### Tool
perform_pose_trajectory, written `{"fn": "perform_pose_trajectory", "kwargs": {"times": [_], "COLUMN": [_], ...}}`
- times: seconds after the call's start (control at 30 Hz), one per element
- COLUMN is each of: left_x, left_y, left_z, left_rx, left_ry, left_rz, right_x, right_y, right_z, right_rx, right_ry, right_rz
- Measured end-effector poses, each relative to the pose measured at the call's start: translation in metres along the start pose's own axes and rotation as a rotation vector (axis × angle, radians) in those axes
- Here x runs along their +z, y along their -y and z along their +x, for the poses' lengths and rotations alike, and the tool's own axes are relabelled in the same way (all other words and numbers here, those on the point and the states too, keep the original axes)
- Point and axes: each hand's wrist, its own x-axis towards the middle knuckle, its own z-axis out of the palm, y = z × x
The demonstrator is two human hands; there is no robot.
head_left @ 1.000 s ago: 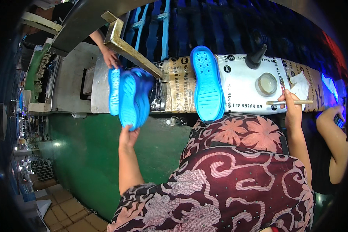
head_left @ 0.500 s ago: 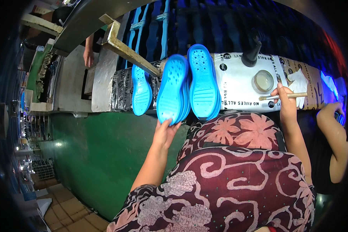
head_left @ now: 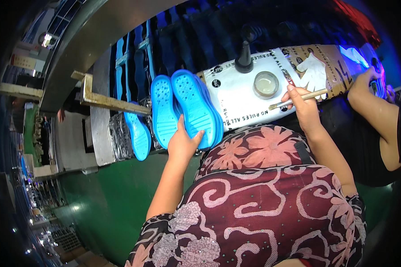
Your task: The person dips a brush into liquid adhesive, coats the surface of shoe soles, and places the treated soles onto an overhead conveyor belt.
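My left hand (head_left: 181, 141) has its thumb and forefinger spread over a bright blue shoe sole (head_left: 194, 109), the top one of the right-hand stack. The thumb lies on the heel and the forefinger along the edge; the other fingers are partly hidden. Beside it is another stack of blue soles (head_left: 162, 104). A single narrower sole (head_left: 139, 138) lies farther left. My right hand (head_left: 302, 104) grips a flat brush (head_left: 314, 95) with a wooden handle, bristles pointing left. A slim red stick (head_left: 288, 78) rises beside its fingers. Near it stands a round glass dish (head_left: 266, 84) of pale, cloudy liquid.
Behind the dish stands a black cone-shaped bottle (head_left: 244, 58) on white printed sheeting (head_left: 231, 100). A white glove (head_left: 314, 71) lies on brown cardboard. A metal bar (head_left: 116, 103) juts over the bench. At the right is another person's arm (head_left: 372, 107).
My left hand has gone from the left stack's heel to the top sole of the right stack. The left stack's top sole now lies farther back. The whole view has shifted and turned.
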Motion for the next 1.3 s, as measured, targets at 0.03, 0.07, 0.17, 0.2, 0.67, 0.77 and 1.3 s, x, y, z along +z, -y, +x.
{"fn": "perform_pose_trajectory", "kwargs": {"times": [0.03,0.07,0.17,0.2,0.67,0.77,1.3], "left_x": [-0.002,-0.007,-0.014,-0.016,-0.027,-0.027,-0.022], "left_y": [-0.004,-0.007,0.007,0.011,-0.097,-0.112,-0.124], "left_z": [0.002,0.003,0.003,0.004,-0.004,-0.007,0.002], "left_rx": [0.020,-0.058,-0.186,-0.207,0.279,0.388,0.573], "left_ry": [0.001,0.049,0.220,0.274,-0.145,-0.189,-0.286], "left_rz": [0.004,-0.088,-0.684,-1.086,-1.168,-1.102,-1.082], "right_x": [0.000,-0.001,-0.009,-0.011,0.013,0.022,0.026], "right_y": [0.002,0.003,-0.003,-0.008,0.069,0.075,0.064], "right_z": [0.000,0.000,-0.001,-0.001,-0.001,0.002,0.004], "right_rx": [0.007,0.014,0.057,0.059,-0.251,-0.667,-0.837], "right_ry": [0.006,0.014,-0.010,-0.025,0.073,0.127,0.087], "right_rz": [-0.014,-0.028,-0.003,-0.008,0.049,-0.234,-0.514]}}
